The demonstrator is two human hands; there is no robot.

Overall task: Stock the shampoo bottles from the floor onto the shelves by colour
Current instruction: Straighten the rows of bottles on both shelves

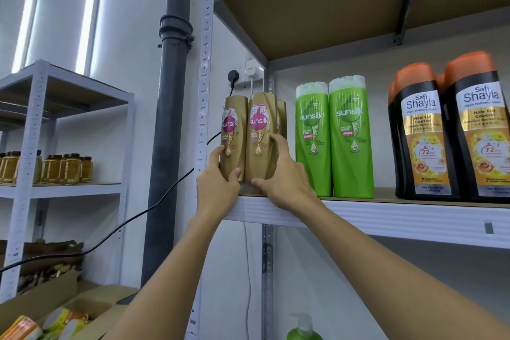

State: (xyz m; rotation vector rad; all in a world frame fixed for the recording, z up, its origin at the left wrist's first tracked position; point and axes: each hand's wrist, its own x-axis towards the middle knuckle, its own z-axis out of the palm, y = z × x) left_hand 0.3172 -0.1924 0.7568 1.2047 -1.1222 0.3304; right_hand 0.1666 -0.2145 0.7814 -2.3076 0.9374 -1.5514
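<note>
- Where the shelf [386, 211] meets its left post, two gold bottles [248, 135] stand upright at the edge, a third behind them.
- Left hand [218, 185] wraps the left gold bottle, fingers and thumb curled round it.
- Right hand [284, 176] clasps the right one.
- Green bottles [334, 138] stand just right of the gold ones, black bottles [447, 132] farther right.

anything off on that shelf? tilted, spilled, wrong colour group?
Nothing stands out. Gold bottles, green bottles and black bottles stand upright in separate colour groups on the shelf. Left hand and right hand hold the gold ones at the shelf's left end. No spill visible.
</note>
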